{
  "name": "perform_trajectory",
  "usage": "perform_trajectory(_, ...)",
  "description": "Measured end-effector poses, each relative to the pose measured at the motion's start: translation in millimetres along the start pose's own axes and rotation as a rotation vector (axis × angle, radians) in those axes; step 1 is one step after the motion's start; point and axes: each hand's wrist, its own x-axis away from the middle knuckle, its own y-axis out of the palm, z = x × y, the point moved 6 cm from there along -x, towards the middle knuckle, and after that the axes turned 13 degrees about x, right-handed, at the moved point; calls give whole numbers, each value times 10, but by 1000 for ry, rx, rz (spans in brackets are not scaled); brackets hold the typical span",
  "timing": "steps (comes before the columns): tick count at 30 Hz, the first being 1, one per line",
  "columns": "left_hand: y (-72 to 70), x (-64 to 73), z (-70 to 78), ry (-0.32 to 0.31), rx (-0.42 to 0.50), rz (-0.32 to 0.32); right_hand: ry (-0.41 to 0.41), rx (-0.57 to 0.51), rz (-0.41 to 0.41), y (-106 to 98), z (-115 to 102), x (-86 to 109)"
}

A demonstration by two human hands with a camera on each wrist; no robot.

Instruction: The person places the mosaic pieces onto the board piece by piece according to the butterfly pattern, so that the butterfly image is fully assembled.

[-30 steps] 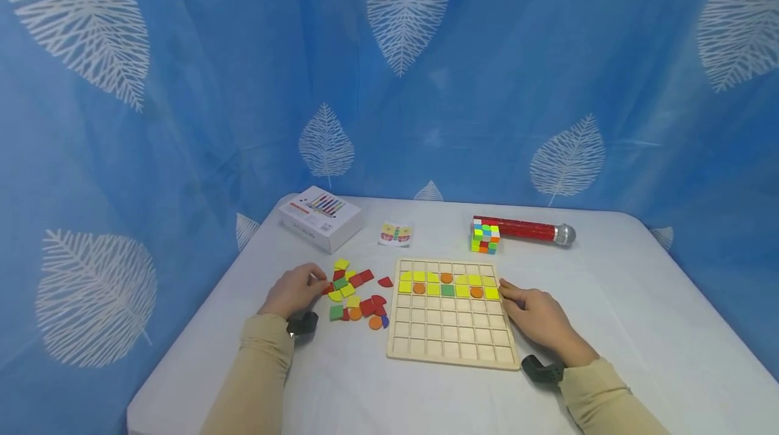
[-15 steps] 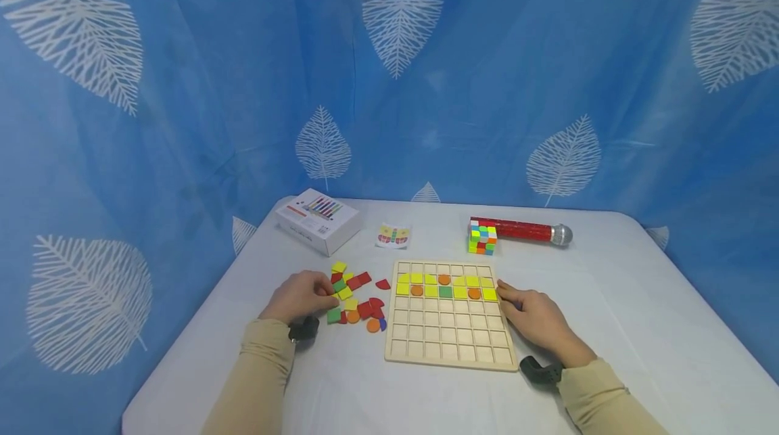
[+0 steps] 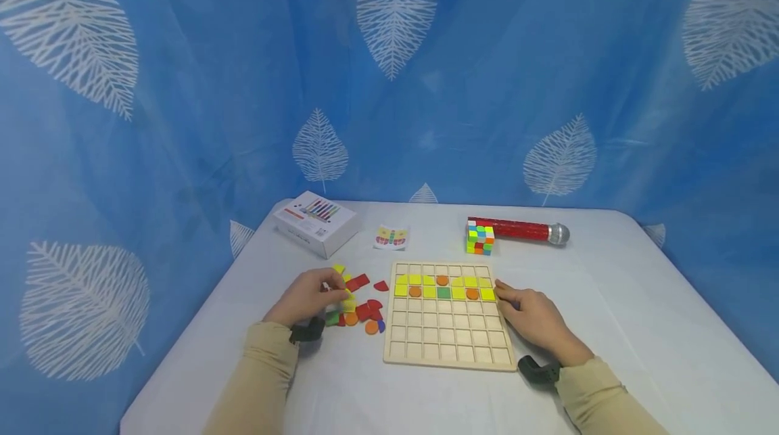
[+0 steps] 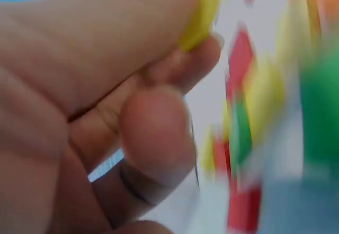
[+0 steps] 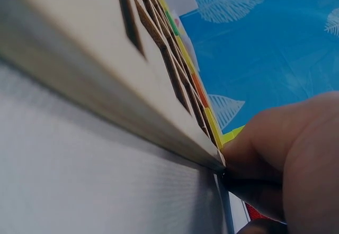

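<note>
My left hand (image 3: 309, 297) pinches a yellow tile (image 4: 205, 14) between thumb and fingertips, over the loose pieces on the left. Those pieces lie in a scattered heap: red tiles (image 3: 363, 312), orange discs (image 3: 372, 327), a green square (image 3: 332, 318) and a blue piece (image 3: 381, 326), partly hidden by the hand. To their right lies a wooden grid board (image 3: 447, 335), with yellow tiles, orange discs and one green square (image 3: 443, 293) filling two rows near its top. My right hand (image 3: 538, 318) grips the board's right edge between thumb and fingers.
Behind the board lies a small pattern card (image 3: 391, 238). A white box (image 3: 316, 224) stands at the back left. At the back right are a puzzle cube (image 3: 480, 239) and a red microphone (image 3: 517, 229). A blue leaf-print curtain (image 3: 468, 103) hangs behind the table.
My left hand has moved slightly right over the loose pieces, and a yellow tile now shows in its fingertips. The right hand stays at the board's edge. The head view has shifted a little.
</note>
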Motion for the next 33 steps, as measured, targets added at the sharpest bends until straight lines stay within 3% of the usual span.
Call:
perform_trajectory(3,265,-2,242,88,6,-93,2,-3,6,-2,10,8)
perform_trajectory(6,551,-6,472,178,-62,-199,5,5,7,-11,11,3)
perform_trajectory(9,756,-45,604,224,-160,-209,9,4,7,-17,12,-1)
perform_trajectory(11,829,-76,632,226,-205,-165,8,1,12,-20,10,-2)
perform_trajectory(18,877,-81,574,238,-256,-26,-3,13,21,-19,2,1)
perform_trajectory(26,870,-38,569,312,-292,-62,-2,6,23,-31,12,-12)
perform_trajectory(33,881,-77,584,312,-350,-19,5,1,13,-12,9,-7)
